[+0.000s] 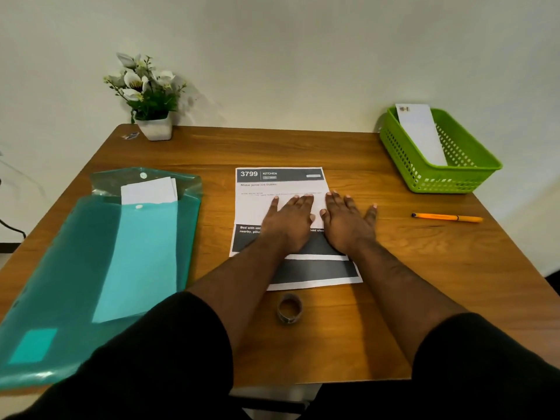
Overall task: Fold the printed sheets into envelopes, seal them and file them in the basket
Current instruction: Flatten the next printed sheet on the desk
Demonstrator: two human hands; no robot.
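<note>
Plain off-white wall (303,56), wooden table (348,344) against it, potted white flowers (145,92) in the corner

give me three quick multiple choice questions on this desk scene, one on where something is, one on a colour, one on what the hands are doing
1. Where is the pen?
A. right of the printed sheet
B. in the basket
C. on the folder

2. What colour is the basket?
A. orange
B. green
C. teal

3. What are the left hand and right hand doing?
A. gripping the tape roll
B. lifting the pen
C. lying flat on the sheet

Answers: 1 A, it lies on the table beyond the sheet's right edge. 2 B, its mesh walls are bright green. 3 C, fingers straight, palms down.
</note>
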